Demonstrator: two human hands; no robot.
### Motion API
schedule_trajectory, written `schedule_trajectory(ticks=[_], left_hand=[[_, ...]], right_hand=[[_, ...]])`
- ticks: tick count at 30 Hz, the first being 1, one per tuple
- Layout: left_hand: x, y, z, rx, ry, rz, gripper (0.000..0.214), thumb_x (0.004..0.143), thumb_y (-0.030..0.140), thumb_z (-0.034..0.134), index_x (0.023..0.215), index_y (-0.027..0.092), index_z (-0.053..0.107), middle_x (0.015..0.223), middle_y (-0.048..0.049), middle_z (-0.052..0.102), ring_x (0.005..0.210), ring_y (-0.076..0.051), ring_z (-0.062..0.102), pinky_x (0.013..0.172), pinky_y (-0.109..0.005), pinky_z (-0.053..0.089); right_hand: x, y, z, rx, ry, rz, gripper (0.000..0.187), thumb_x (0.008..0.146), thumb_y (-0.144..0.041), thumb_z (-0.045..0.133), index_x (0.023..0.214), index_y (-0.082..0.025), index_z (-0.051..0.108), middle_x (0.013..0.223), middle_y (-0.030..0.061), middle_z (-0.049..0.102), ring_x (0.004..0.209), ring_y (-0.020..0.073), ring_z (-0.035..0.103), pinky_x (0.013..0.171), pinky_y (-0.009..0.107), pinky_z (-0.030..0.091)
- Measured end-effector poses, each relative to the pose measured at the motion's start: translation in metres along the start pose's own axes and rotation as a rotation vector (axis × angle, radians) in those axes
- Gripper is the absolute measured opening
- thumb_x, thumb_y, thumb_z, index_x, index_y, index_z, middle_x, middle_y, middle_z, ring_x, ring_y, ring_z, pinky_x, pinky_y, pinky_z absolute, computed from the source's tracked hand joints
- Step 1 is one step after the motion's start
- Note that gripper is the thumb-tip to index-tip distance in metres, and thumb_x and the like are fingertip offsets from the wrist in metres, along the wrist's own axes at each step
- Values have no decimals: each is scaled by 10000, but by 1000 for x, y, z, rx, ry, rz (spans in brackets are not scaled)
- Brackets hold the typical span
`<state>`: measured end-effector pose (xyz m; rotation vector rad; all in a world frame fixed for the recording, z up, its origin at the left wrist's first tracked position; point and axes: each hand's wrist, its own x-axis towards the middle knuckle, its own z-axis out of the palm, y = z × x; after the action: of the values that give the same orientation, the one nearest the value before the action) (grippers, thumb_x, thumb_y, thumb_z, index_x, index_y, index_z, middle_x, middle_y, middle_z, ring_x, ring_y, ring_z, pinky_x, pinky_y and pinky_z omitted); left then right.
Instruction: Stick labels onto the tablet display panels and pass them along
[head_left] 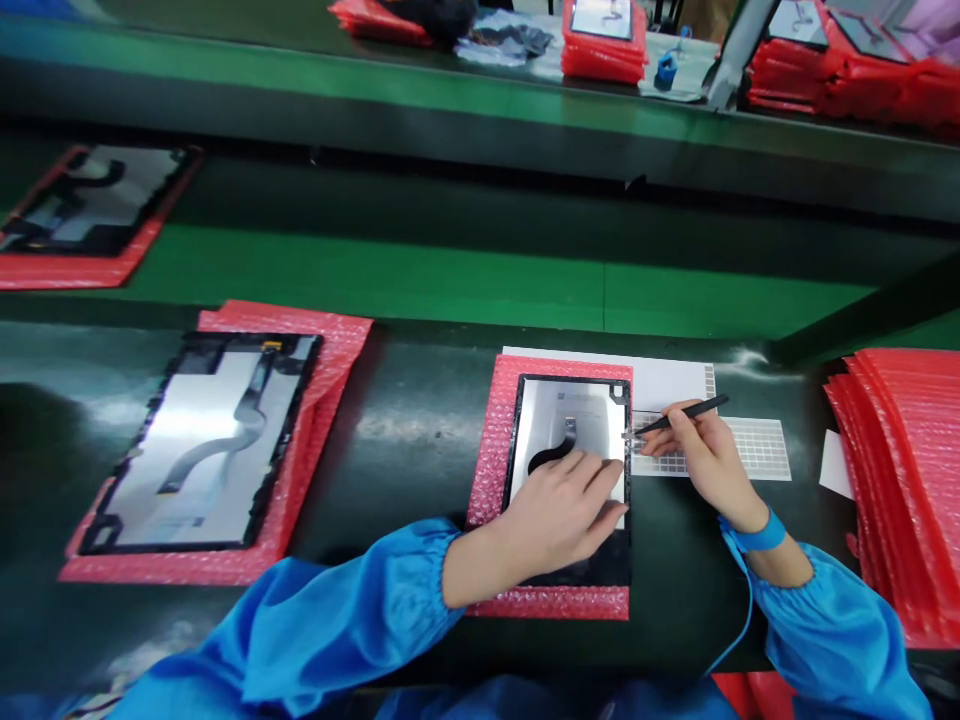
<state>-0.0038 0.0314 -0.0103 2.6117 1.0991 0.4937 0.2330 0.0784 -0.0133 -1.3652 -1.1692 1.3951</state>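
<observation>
A tablet screen panel [547,410] lies back side up on pink bubble wrap [491,440], its black ribbon cable [553,452] curving over the silver back. Across the panel's lower half rests my left hand [566,505], thumb apart from the fingers near the right edge; it covers part of the panel. My right hand [709,455] pinches black tweezers [694,409], whose tips are at the panel's right edge. Under that hand is a white sheet of small stickers [757,448], and another white sheet [671,383] lies behind it.
To the left, a second panel [202,440] lies on red bubble wrap, and a third panel [142,190] sits farther back. Red bubble bags [900,480] are stacked at right. A raised green shelf [450,90] runs along the back. A blue cord [750,610] trails from my right wristband.
</observation>
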Motion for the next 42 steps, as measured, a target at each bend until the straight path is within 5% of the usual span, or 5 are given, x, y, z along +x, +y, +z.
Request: schedule_trajectory(ticks=[5,24,42], left_hand=[[0,4,13,78,0,-22,428,1074,406,542,1372,111,628,1088,-137,720,1019,-313,690,782,-434,623],[0,4,8,76,50,-8,432,1063,372,541,1376,86,621,1085,-140,722,978,-305,688,744,-424,608],[3,9,5,135,-35,-33,570,1068,390,501,1509,31,557,1097,-150,719,978,-311,672,753,-433,613]], right_hand=[[-6,2,2,19,-5,62,472,962,-676,757,1048,-233,618,803,59,818,685,227,818,653,353,707],[-15,4,6,28,-23,77,416,979,-627,767,1043,-234,644,840,60,809,709,231,828,727,393,741],[-15,-1,9,27,-36,76,418,980,-617,772,1035,-222,647,833,62,813,710,223,832,722,367,745]])
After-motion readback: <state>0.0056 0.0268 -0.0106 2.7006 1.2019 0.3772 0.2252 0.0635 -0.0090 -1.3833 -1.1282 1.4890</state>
